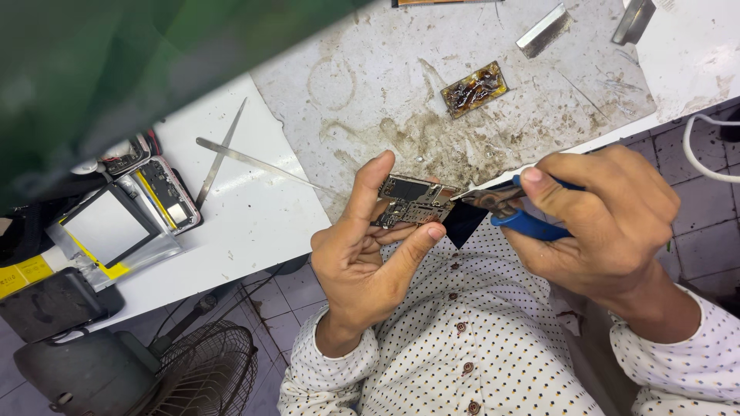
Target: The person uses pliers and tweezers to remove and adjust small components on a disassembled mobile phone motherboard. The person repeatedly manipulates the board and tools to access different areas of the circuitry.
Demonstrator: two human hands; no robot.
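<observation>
Head view: left hand [362, 262] holds a small phone circuit board [414, 200] above the counter [254, 216] edge, over the lap. Grip closed on it: thumb tip along the board's near edge, fingers curled behind and up its left side. Board face up, slightly tilted, metal shields and connectors showing.

Right hand [609, 223] holds blue-handled pliers [512, 208], grip closed around the handles, thumb on top. Plier tips meet the board's right edge; can't tell if they actually bite it or just touch.

On the counter, past the hands: stained grey work mat [432, 85] with residue marks. On it a small amber-coated board piece [474, 88], well apart from the hands. Two metal strips near the top edge, one [543, 31] on the mat, another [634, 19] at the right corner.

Left of the mat, on white counter surface: two long thin metal pry tools [220, 158] crossing each other. Further left, an opened phone [166, 192] with its internals exposed, a detached screen panel [108, 227] lying partly over it.

Below the counter: fan grille [208, 370] on tiled floor. White cable [705, 154] at right edge. Green blurred object covers the top left corner. White dotted shirt sleeves on both arms.
</observation>
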